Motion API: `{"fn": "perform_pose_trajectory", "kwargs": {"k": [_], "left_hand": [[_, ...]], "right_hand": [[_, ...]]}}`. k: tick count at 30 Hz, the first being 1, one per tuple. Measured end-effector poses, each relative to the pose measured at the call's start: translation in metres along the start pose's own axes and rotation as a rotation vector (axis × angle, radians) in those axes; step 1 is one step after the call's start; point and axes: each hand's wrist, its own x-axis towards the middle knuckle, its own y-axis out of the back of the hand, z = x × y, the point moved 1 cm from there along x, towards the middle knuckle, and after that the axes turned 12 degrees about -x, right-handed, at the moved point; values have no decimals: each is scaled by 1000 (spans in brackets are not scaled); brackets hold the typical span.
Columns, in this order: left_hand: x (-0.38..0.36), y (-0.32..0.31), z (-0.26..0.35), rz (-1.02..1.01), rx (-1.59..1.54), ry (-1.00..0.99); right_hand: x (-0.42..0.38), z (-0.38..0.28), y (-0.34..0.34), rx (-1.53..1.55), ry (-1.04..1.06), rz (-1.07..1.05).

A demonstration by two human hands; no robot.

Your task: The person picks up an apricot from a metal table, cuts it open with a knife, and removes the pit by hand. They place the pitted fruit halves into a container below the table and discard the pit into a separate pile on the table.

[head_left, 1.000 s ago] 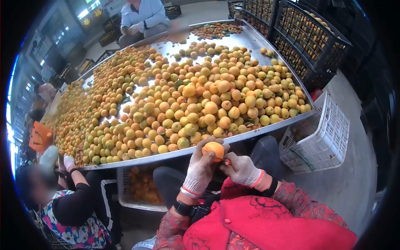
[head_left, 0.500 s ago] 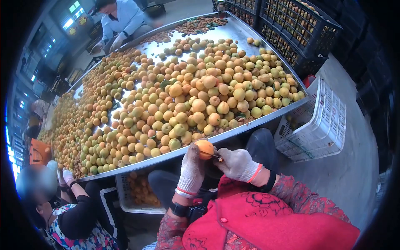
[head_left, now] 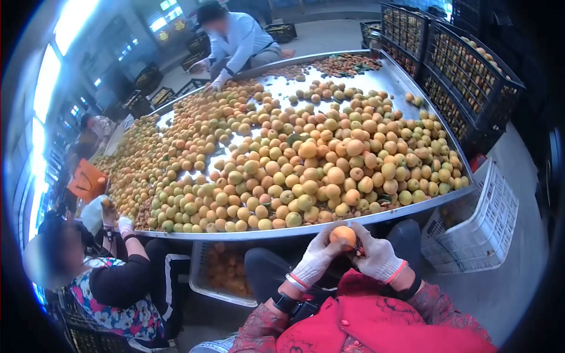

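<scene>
The left hand point(head_left: 315, 257) is grasping a round orange fruit point(head_left: 343, 236) at its fingertips, with no long axis showing. The fruit is sitting between both hands, just left of the right hand point(head_left: 379, 257), which is pinching a small dark object point(head_left: 359, 252), mostly hidden, close below it. Nothing is standing between them. Beyond the fingers, a metal table point(head_left: 259, 236) is bearing heaped fruit point(head_left: 329, 173); white crates are standing below left point(head_left: 196, 273) and right point(head_left: 491, 235).
</scene>
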Motion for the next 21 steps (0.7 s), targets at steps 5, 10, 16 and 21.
{"fn": "perform_pose_trajectory", "kwargs": {"k": [5,10,16,21], "left_hand": [[-5,-5,9,-35,99,52],[-7,-6,7,-1,93,-2],[-11,-4,7,-4,16,15],[-13,3,2,17,-2,-54]], "right_hand": [[2,6,-6,154,20,-68],[-1,7,-9,263,-121,-203],[0,6,-17,363,-159,-209],[3,12,-29,644,-148,-95]]}}
